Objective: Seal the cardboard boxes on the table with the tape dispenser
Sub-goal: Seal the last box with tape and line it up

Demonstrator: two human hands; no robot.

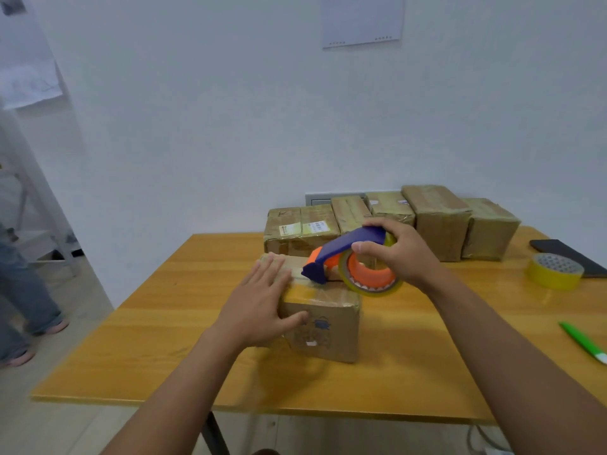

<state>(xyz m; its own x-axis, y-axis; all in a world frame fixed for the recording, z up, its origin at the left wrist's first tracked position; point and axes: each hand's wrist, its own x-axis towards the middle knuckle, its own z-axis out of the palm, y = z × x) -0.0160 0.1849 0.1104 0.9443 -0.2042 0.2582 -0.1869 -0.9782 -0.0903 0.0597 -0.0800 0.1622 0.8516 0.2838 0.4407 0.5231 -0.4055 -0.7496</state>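
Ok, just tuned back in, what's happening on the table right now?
A person is taping the near cardboard box. The left hand lies flat on its top and near side, steadying it. The right hand grips the tape dispenser, whose blue nose sits on the box top. A row of taped boxes stands at the back of the table, with a spare yellow tape roll to the right.
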